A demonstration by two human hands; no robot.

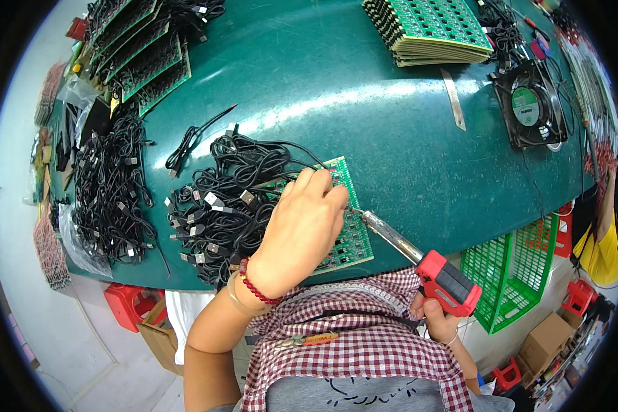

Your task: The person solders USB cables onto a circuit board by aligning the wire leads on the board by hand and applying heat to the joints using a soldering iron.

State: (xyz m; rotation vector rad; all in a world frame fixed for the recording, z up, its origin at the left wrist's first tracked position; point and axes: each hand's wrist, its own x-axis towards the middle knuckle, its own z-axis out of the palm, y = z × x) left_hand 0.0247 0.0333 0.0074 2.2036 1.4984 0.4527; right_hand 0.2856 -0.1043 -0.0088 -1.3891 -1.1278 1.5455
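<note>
My left hand (307, 218) is closed with its fingertips over the green circuit board (356, 240). A black cable from the heap runs up to its fingers, which seem to pinch it; the fingertips are hidden. My right hand (438, 321) is closed on a soldering iron (453, 280) with a red and black handle, its fingers partly hidden. The iron's metal barrel points up and left, its tip at the board beside my left fingers. A heap of black USB cables (216, 206) lies left of the board and on part of it.
More black cables (110, 185) lie farther left. Stacked circuit boards stand at the far left (144, 62) and far right (439, 31). One loose cable (192, 141), a metal blade (453, 99) and a black fan (531, 104) rest on the green table (419, 165). A green basket (505, 281) is below its right edge.
</note>
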